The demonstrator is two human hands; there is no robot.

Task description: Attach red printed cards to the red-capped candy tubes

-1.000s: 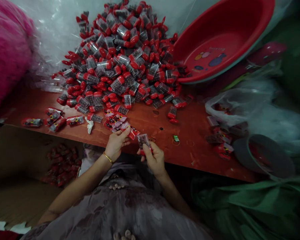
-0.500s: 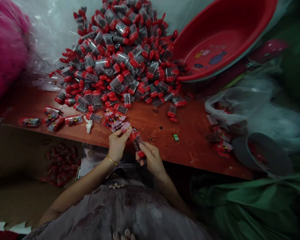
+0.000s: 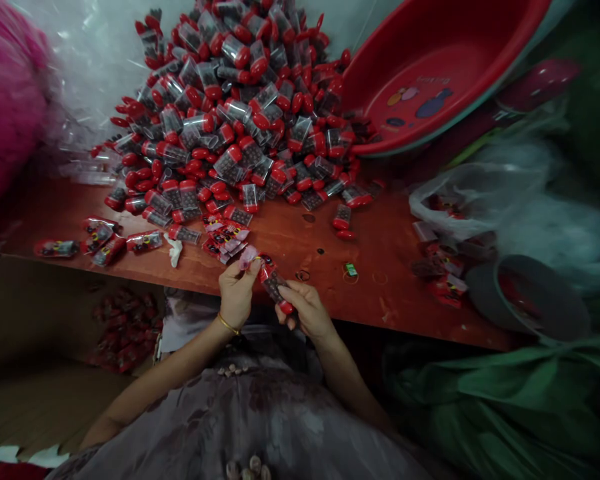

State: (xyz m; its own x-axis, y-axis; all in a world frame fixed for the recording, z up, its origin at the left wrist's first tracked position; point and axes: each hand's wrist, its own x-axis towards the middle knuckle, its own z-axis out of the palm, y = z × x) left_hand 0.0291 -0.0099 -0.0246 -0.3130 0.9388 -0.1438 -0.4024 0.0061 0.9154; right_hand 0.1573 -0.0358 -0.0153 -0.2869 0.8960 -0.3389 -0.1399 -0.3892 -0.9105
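gripping a red-capped vial (image 3: 276,288) between right hand (image 3: 307,312) and left hand (image 3: 237,292), left fingertips pinching a label (image 3: 249,256), vial heap (image 3: 240,113) behind, bare table edge (image 3: 390,307) right of it

A small packing workshop: a red wooden table (image 3: 380,267) heaped at upper centre with red-capped clear tubes (image 3: 240,113), a red plastic basin (image 3: 480,73) upper right, plastic bags (image 3: 460,193) at right.
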